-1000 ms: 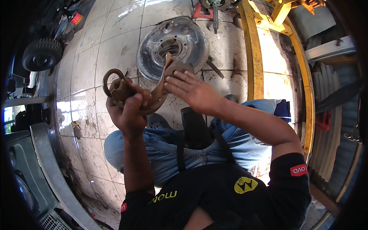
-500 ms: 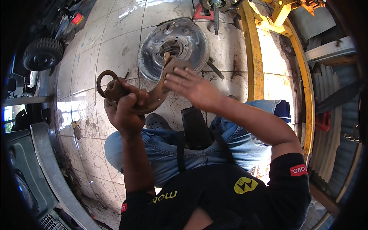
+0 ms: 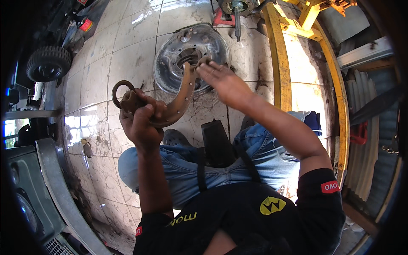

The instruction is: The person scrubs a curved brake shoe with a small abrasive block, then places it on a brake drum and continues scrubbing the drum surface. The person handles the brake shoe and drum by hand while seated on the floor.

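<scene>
My left hand (image 3: 143, 121) is closed round the lower end of a curved, rust-brown brake shoe (image 3: 183, 100) with rivets along its lining. A metal ring (image 3: 114, 94) stands out past the left fingers, beside the shoe's thick end; how it is held is hidden. At the shoe's upper end, my right hand (image 3: 227, 85) has its fingers bent over a small brown flat piece (image 3: 204, 60), perhaps an abrasive sheet, though blur hides its kind. Beneath both hands, a round, worn metal plate (image 3: 216, 44) with a central opening and bolt holes lies on the tiles.
A yellow steel frame (image 3: 278, 63) runs along the right. Beyond the plate, a hub with a shaft (image 3: 237, 25) hangs over a red stand (image 3: 223, 17). A vehicle's grey bumper (image 3: 57, 182) is at lower left, and a tyre (image 3: 49, 63) at far left.
My right hand has shifted right and slightly up with the brown piece, baring more of the brake shoe's upper part. My left hand still grips the shoe, having moved slightly right.
</scene>
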The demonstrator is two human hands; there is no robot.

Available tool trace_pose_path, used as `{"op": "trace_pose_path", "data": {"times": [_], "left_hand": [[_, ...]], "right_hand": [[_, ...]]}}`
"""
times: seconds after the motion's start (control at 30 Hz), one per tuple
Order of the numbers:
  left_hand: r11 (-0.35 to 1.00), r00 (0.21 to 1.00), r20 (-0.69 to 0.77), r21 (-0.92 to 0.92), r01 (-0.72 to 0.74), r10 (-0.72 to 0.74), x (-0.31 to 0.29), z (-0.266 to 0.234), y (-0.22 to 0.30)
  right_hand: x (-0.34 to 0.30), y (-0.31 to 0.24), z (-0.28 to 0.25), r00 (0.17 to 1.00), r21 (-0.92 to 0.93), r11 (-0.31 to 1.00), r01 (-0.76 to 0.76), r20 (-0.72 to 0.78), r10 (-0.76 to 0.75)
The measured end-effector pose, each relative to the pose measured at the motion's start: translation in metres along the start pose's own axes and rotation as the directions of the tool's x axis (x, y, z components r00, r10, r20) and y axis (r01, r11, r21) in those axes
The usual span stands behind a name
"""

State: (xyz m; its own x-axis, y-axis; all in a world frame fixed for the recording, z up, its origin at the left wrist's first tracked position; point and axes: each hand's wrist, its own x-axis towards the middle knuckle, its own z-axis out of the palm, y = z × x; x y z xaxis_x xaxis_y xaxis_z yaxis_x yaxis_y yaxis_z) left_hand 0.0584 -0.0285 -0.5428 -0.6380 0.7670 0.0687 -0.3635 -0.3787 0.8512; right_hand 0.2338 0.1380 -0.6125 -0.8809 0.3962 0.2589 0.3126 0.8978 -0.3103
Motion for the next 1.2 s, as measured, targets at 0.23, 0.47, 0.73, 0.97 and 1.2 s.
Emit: {"op": "trace_pose_path", "data": {"times": [0.23, 0.47, 0.73, 0.97, 1.2], "left_hand": [[0.994, 1.000, 0.020, -0.107, -0.015, 0.018, 0.002, 0.003, 0.000], [0.952, 0.997, 0.042, -0.294, 0.081, -0.072, 0.007, -0.007, 0.006], [0.917, 0.992, 0.059, -0.380, 0.125, -0.110, 0.005, -0.012, 0.014], [0.934, 0.987, -0.012, -0.324, 0.147, -0.160, 0.008, -0.015, 0.011], [0.924, 0.986, -0.038, -0.357, 0.137, -0.161, 0.009, -0.014, 0.010]], "right_hand": [[0.005, -0.003, -0.033, 0.968, 0.265, 0.961, -0.082, -0.209, 0.140], [0.001, -0.010, -0.018, 0.997, -0.020, 0.999, 0.026, -0.066, -0.028], [0.010, 0.006, -0.028, 0.995, -0.113, 0.993, 0.043, -0.081, -0.052], [-0.005, -0.017, -0.009, 0.987, -0.007, 0.987, 0.163, -0.015, -0.163], [-0.001, -0.019, -0.005, 0.996, -0.042, 0.995, 0.085, -0.030, -0.086]]}}
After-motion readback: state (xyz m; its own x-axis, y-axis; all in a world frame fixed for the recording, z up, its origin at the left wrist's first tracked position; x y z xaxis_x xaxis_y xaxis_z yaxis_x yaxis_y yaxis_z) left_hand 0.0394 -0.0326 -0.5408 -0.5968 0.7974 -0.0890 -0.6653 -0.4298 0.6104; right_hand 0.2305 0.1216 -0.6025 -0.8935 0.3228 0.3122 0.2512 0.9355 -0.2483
